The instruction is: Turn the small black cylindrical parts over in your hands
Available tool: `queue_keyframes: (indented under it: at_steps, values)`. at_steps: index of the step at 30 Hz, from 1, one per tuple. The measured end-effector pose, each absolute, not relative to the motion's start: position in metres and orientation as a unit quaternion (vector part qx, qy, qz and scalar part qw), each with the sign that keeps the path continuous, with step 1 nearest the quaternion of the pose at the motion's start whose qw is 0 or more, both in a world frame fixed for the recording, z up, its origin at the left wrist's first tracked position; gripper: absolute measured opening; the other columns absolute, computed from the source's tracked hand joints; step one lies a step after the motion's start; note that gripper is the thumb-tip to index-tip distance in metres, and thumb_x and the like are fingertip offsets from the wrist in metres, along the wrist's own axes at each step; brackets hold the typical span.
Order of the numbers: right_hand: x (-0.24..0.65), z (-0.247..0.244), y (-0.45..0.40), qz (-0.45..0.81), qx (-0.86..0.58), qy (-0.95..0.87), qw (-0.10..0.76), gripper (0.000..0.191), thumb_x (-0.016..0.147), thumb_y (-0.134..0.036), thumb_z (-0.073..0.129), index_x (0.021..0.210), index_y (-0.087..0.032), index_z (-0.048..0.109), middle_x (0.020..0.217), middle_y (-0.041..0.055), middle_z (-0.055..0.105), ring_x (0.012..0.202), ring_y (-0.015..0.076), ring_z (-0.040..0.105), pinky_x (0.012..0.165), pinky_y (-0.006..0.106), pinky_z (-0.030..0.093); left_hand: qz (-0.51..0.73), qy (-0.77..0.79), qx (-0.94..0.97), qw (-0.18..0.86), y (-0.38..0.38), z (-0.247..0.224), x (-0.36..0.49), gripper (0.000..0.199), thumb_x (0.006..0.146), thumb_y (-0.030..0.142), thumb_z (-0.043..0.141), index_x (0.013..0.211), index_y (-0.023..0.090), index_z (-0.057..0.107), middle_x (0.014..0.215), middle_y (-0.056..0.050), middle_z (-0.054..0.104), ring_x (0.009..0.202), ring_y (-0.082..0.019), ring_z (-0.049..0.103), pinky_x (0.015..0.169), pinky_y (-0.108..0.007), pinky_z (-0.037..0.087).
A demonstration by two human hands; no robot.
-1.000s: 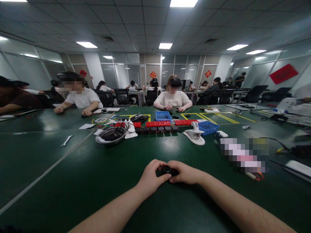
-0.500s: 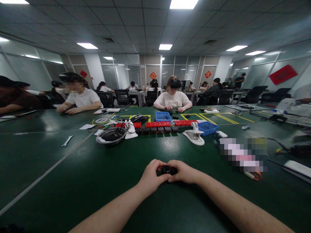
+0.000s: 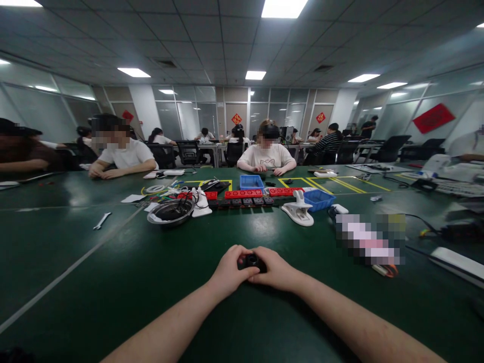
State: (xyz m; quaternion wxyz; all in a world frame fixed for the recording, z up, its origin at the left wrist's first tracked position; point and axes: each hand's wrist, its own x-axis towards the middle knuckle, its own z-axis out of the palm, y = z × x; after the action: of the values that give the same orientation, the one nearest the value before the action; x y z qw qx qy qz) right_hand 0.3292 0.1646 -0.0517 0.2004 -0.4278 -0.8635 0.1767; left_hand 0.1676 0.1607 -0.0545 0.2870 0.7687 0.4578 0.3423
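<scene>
Between my hands is a small black device with a round lens-like ring (image 3: 252, 260), which looks like a webcam. My left hand (image 3: 231, 269) is closed on its left side, thumb along the near edge. From the right, my right hand (image 3: 274, 268) grips the other side with bent fingers. The two thumbs meet in front of the device. Much of its body is hidden by my fingers. Both hands rest low over the green table (image 3: 181, 267).
Beyond my hands lie a metal bowl (image 3: 172, 213) with black cables, red socket strips (image 3: 243, 193), a white clip base (image 3: 298, 212) and a blue basket (image 3: 318, 199). A wrench (image 3: 102, 221) lies left; a blurred-out bundle (image 3: 365, 239) lies right. A co-worker (image 3: 266, 154) sits opposite.
My view has shifted slightly, so the whole scene sits a little further left. My hands still hold the black device, with the right fingers now a little further over its top.
</scene>
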Motion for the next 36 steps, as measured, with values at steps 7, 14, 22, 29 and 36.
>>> queue_keyframes:
  at_steps: [7, 14, 22, 29, 36]
  values:
    - [0.346, -0.046, 0.178, 0.341, -0.316, -0.87, 0.164, 0.021, 0.071, -0.025, 0.056, 0.09, -0.015, 0.056, 0.085, 0.0009, 0.053, 0.079, 0.0146, 0.049, 0.07, 0.024, 0.037, 0.31, 0.442, 0.767, 0.346, 0.16, -0.051, 0.165, 0.029, 0.06, 0.031, 0.065, 0.083, 0.018, 0.055, 0.08, 0.0, 0.048, 0.072, -0.015, 0.046, 0.062, -0.024, 0.038]
    - [0.345, -0.048, 0.181, 0.344, -0.314, -0.87, 0.162, 0.014, 0.071, -0.022, 0.057, 0.083, -0.015, 0.056, 0.08, -0.0005, 0.05, 0.076, 0.0135, 0.048, 0.069, 0.023, 0.037, 0.323, 0.429, 0.766, 0.352, 0.162, -0.054, 0.164, 0.029, 0.06, 0.032, 0.065, 0.083, 0.017, 0.055, 0.081, -0.001, 0.049, 0.072, -0.015, 0.047, 0.062, -0.024, 0.038]
    - [0.343, -0.048, 0.181, 0.333, -0.346, -0.865, 0.147, 0.02, 0.066, -0.024, 0.061, 0.082, -0.015, 0.054, 0.077, -0.0014, 0.05, 0.071, 0.0126, 0.047, 0.062, 0.022, 0.036, 0.326, 0.437, 0.761, 0.352, 0.162, -0.056, 0.166, 0.031, 0.057, 0.032, 0.067, 0.082, 0.018, 0.055, 0.081, 0.0, 0.049, 0.073, -0.015, 0.047, 0.062, -0.024, 0.038]
    - [0.337, -0.062, 0.178, 0.277, -0.446, -0.834, 0.171, 0.033, 0.054, -0.033, 0.068, 0.072, -0.016, 0.047, 0.067, -0.0042, 0.047, 0.061, 0.0102, 0.043, 0.05, 0.018, 0.029, 0.332, 0.483, 0.75, 0.306, 0.155, -0.058, 0.171, 0.027, 0.057, 0.027, 0.067, 0.079, 0.018, 0.053, 0.079, 0.0, 0.049, 0.072, -0.016, 0.048, 0.062, -0.025, 0.038]
    - [0.318, -0.061, 0.166, 0.109, -0.546, -0.815, 0.16, 0.027, 0.061, -0.039, 0.06, 0.07, -0.016, 0.047, 0.067, 0.0012, 0.051, 0.061, 0.0137, 0.045, 0.05, 0.022, 0.028, 0.36, 0.539, 0.719, 0.252, 0.152, -0.061, 0.177, 0.027, 0.059, 0.031, 0.065, 0.079, 0.018, 0.052, 0.079, -0.001, 0.051, 0.074, -0.018, 0.05, 0.065, -0.028, 0.039]
